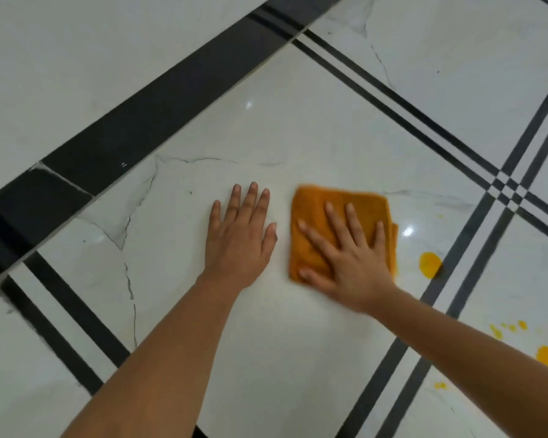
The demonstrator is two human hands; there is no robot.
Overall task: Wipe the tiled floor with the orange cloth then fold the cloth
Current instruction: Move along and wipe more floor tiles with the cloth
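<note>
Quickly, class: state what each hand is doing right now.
Left hand: open, flat on the tiled floor, holding nothing.
Right hand: open, fingers spread, pressing the orange cloth to the floor.

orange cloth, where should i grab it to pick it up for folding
Take the orange cloth at its far left corner, coming from the left with the free left hand. It lies flat and roughly square on the tiled floor with the right hand spread over its near half, so only the far corners are exposed to pinch.
</note>
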